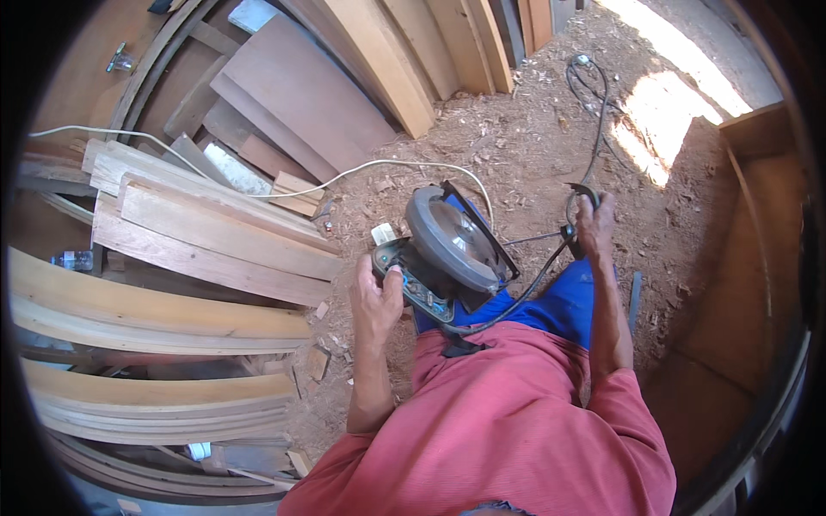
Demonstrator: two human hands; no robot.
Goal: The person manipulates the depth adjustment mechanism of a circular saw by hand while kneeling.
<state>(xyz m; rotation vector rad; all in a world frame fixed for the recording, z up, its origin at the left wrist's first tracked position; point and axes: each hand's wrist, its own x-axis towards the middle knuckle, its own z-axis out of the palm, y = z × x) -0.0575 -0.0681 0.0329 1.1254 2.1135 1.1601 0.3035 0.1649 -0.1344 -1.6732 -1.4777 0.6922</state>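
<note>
A circular saw point(454, 236) with a grey blade guard is tilted above my lap. My left hand point(376, 297) is closed on its handle, whose casing stands open with blue parts and wires point(426, 292) showing. A black cord point(538, 279) runs from the handle across my blue trousers toward my right hand point(595, 225). That hand is closed around a black curved piece point(585, 191), next to the cord. A thin dark rod point(532, 237) sticks out leftward from near its fingers; whether it is a screwdriver I cannot tell.
Stacked wooden boards point(215, 224) fill the left side, and upright planks point(379, 60) stand ahead. A white cable point(404, 162) crosses the shavings-covered floor point(516, 129). The black cord lies coiled near its plug point(582, 60). A brown wooden panel point(731, 284) rises at the right.
</note>
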